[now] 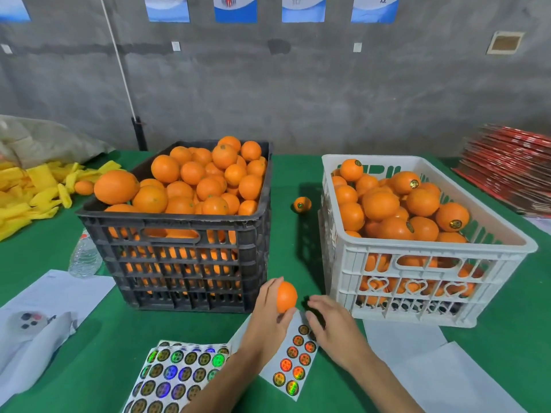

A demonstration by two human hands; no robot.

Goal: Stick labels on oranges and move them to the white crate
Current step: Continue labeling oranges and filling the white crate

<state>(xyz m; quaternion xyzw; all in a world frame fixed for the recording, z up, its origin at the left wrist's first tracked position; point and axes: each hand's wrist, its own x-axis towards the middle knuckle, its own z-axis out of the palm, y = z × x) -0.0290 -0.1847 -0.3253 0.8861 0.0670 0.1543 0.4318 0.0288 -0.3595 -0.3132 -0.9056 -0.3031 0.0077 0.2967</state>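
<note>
Green cloth-covered table. Directly on it: black slatted plastic crate at centre-left, white slatted plastic crate at right, apart; one loose labelled orange btwn them. Also holographic round-sticker sheets, white paper sheets, clear plastic bottle, yellow foam sleeves, poss. netting; red flat cartons stacked far right.

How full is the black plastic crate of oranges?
Heaped full: the black plastic crate holds oranges piled above its rim, and more show through its slatted side.
</note>
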